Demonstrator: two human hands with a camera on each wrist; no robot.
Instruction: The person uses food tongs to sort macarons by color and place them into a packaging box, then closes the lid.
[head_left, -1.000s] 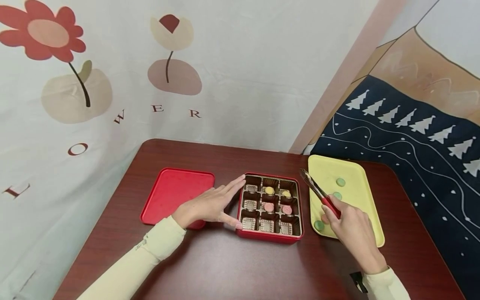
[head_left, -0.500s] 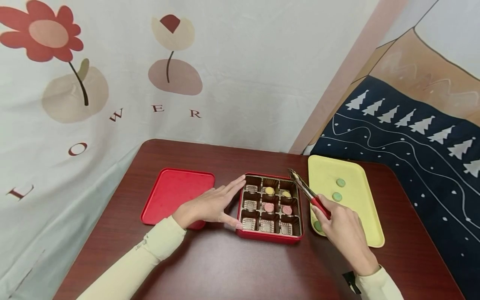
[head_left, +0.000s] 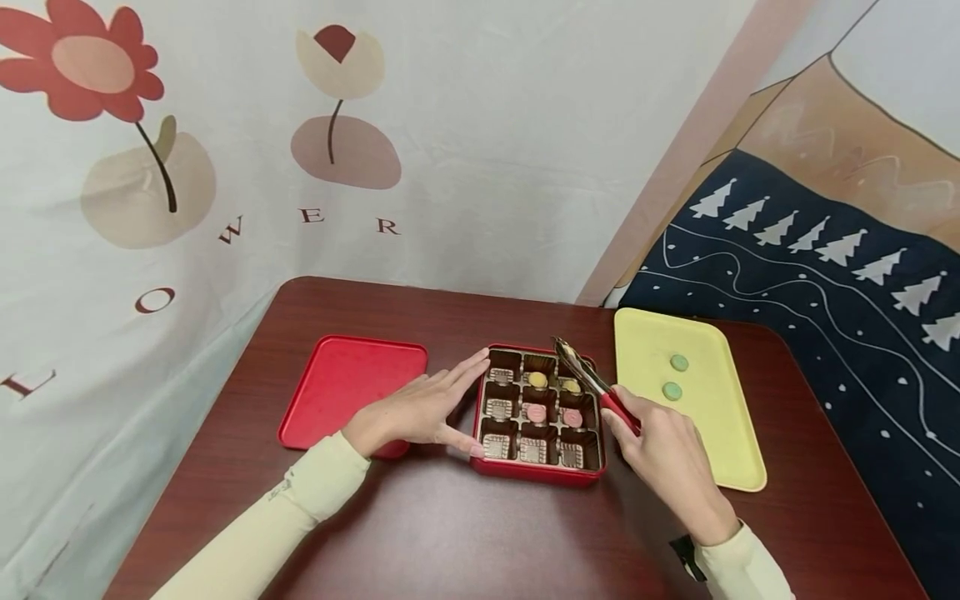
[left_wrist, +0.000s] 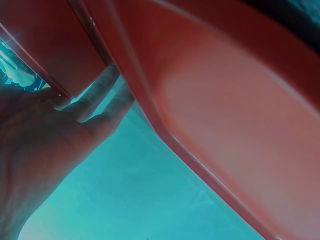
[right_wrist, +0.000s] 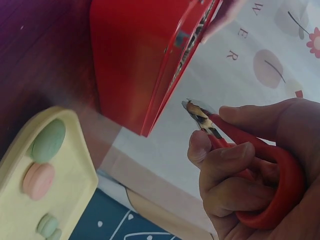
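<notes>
A red square tin [head_left: 525, 472] with a brown divided insert stands mid-table. Two yellow macarons [head_left: 537, 380] lie in its back row, in the middle and right compartments; two pink macarons [head_left: 536, 413] lie in the row before them. My left hand [head_left: 420, 410] rests against the tin's left side, fingers straight and thumb spread. In my right hand [head_left: 669, 450] I grip red-handled tongs [head_left: 619, 412], whose metal ends reach over the tin's back right corner. Whether the tips hold anything, I cannot tell. The right wrist view also shows the tongs [right_wrist: 280, 185] and tin [right_wrist: 127, 65].
A yellow tray [head_left: 720, 433] at right bears green macarons [head_left: 678, 362]. In the right wrist view a pink macaron [right_wrist: 39, 181] lies there too, hidden by my hand in the head view. Left of the tin lies a red lid [head_left: 352, 383]. A printed cloth [head_left: 487, 167] hangs behind the table.
My right hand has carried the tongs leftward from above the yellow tray to over the tin's back right corner. My left hand stays against the tin.
</notes>
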